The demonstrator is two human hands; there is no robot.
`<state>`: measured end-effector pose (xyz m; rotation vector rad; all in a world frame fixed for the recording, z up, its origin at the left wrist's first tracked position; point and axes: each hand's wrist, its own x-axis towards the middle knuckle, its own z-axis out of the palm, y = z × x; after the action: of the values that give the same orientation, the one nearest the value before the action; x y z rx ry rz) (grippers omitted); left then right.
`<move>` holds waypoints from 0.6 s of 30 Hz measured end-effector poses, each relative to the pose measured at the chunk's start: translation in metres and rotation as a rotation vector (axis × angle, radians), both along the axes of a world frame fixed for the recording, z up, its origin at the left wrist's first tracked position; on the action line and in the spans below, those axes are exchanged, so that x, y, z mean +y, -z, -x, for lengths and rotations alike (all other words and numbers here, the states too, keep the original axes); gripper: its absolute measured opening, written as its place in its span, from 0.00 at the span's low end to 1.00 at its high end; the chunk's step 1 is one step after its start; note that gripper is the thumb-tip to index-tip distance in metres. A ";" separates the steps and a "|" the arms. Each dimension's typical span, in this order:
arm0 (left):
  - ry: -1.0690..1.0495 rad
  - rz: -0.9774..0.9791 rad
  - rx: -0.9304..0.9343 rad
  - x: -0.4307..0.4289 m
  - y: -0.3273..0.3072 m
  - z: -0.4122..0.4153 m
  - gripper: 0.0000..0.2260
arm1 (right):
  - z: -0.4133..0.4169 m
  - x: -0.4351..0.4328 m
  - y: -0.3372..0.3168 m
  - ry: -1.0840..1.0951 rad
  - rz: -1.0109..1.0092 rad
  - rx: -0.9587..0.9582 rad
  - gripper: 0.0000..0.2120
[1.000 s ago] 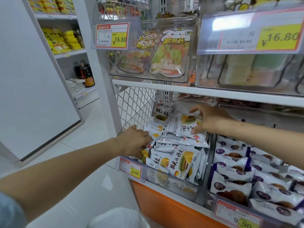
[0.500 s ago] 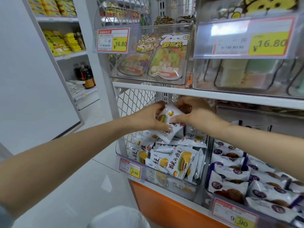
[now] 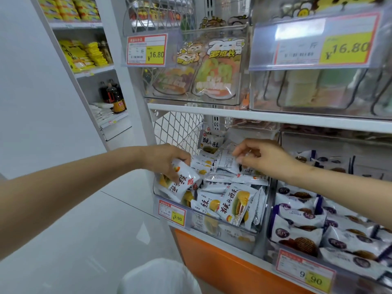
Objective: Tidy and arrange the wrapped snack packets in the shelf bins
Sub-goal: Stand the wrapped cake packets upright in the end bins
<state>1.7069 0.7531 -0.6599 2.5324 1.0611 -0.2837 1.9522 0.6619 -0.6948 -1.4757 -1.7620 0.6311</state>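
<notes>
Hands among white, orange-printed snack packets (image 3: 235,205) in a clear plastic shelf bin (image 3: 222,231).
Left hand (image 3: 167,162) grips a tilted packet (image 3: 183,180) at the bin's near-left corner; right hand (image 3: 263,158) pinches a back-facing packet (image 3: 228,163) farther in, to its right.

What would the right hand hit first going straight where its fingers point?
Pinching a white packet, the right hand points left: likely the heaped packets first, then the left hand and its packet; depth unclear.

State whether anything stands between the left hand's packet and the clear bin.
Nothing visible does. The left hand grips the packet at the open top of the clear bin; only the pile of matching packets lies beneath. The right hand pinches another packet further back.
</notes>
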 end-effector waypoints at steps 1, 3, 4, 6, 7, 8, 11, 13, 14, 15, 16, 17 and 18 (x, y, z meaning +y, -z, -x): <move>0.025 -0.021 0.049 0.001 0.006 0.000 0.12 | 0.000 -0.001 0.001 -0.004 0.005 0.010 0.09; 0.106 -0.117 0.188 0.002 0.019 0.000 0.12 | -0.001 -0.002 0.003 -0.014 0.013 0.018 0.10; 0.155 -0.183 0.274 0.002 0.025 -0.001 0.12 | -0.001 -0.003 0.003 -0.020 0.018 0.019 0.10; 0.243 -0.279 0.398 0.002 0.037 -0.001 0.11 | -0.002 -0.004 0.003 -0.030 0.019 0.012 0.11; 0.272 -0.302 0.428 0.002 0.041 -0.001 0.10 | -0.002 -0.004 0.003 -0.032 0.018 0.007 0.11; 0.290 -0.316 0.445 0.003 0.045 -0.001 0.09 | -0.003 -0.005 0.003 -0.032 0.018 0.005 0.10; 0.304 -0.348 0.487 0.003 0.050 -0.005 0.11 | -0.004 -0.005 0.004 -0.021 0.020 0.002 0.08; 0.329 -0.430 0.501 0.000 0.054 -0.009 0.12 | -0.004 -0.006 0.004 -0.024 0.032 0.008 0.08; 0.339 -0.478 0.495 -0.001 0.056 -0.011 0.12 | -0.005 -0.007 0.004 -0.027 0.036 0.008 0.08; 0.343 -0.517 0.481 -0.001 0.058 -0.012 0.11 | -0.005 -0.008 0.004 -0.030 0.039 0.006 0.09; 0.340 -0.543 0.466 0.000 0.059 -0.013 0.12 | -0.005 -0.009 0.004 -0.032 0.041 0.002 0.08; 0.332 -0.556 0.455 0.001 0.059 -0.013 0.12 | -0.005 -0.010 0.004 -0.034 0.040 -0.004 0.08; 0.321 -0.559 0.449 0.002 0.060 -0.012 0.12 | -0.004 -0.010 0.004 -0.035 0.039 -0.010 0.08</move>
<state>1.7191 0.7549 -0.7196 3.2516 0.9764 -0.7664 1.9566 0.6523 -0.6987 -1.4791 -1.7958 0.6809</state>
